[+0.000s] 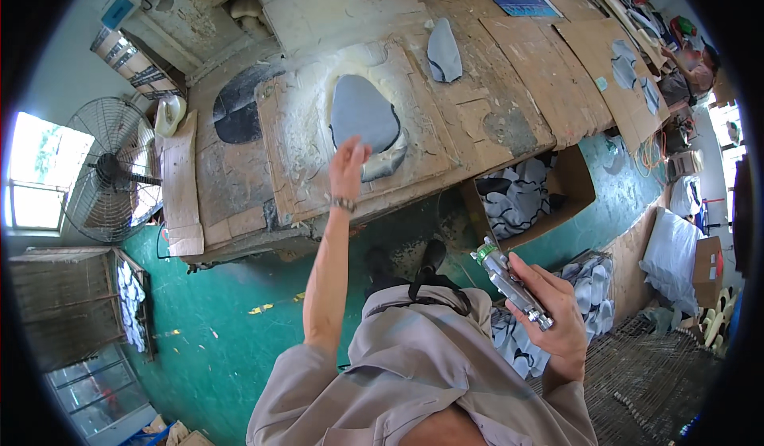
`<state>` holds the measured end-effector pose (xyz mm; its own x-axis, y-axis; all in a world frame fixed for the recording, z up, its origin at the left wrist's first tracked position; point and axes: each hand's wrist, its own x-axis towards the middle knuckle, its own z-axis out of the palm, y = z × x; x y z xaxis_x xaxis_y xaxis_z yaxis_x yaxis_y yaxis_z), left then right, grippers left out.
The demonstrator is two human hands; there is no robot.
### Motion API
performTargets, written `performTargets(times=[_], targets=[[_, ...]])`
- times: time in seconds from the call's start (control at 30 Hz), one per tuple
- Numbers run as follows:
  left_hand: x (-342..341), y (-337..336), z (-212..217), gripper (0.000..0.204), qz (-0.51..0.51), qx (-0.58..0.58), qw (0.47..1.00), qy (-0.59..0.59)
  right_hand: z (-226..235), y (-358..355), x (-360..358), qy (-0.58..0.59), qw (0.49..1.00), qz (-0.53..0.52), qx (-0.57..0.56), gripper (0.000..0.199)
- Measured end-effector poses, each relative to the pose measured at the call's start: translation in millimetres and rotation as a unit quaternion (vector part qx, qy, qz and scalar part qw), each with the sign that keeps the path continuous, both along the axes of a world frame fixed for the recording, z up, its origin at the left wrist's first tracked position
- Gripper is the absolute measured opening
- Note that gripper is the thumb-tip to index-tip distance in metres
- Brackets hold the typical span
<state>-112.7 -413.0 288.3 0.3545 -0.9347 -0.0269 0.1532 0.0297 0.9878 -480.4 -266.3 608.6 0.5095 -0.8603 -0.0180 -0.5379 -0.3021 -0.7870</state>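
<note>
My left hand [348, 162] reaches out over the cardboard-covered workbench [509, 88], its fingers on the lower edge of a grey rounded fabric piece [362, 112] lying on a white-dusted sheet of cardboard. A second grey piece [390, 159] peeks out just beneath it. My right hand [553, 311] is held low by my hip, gripping a metal spray gun [509, 283] with a green-tipped nozzle pointing up and left. Another grey piece [444, 52] lies farther back on the bench.
A cardboard box [521, 195] full of grey pieces stands on the green floor under the bench, with more pieces piled by my right side [589, 287]. A standing fan [111, 167] is at the left. Another person [692, 68] works far right.
</note>
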Motion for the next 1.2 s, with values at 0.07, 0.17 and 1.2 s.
performTargets(times=[0.07, 0.17, 1.2], targets=[[43.4, -40.5, -10.1, 0.047, 0.069, -0.023, 0.994, 0.077, 0.4, 1.0, -8.7, -0.014, 1.0, 0.009, 0.002, 0.079], [85.7, -63.0, -22.5, 0.052, 0.42, 0.077, 0.834, -0.35, -10.6, -0.6, -33.1, -0.028, 1.0, 0.005, 0.005, 0.08], [124.0, 321.1, -206.9, 0.036, -0.062, 0.42, 0.812, -0.401, 53.9, 9.7, 71.4, 0.017, 0.996, -0.063, -0.064, 0.059]])
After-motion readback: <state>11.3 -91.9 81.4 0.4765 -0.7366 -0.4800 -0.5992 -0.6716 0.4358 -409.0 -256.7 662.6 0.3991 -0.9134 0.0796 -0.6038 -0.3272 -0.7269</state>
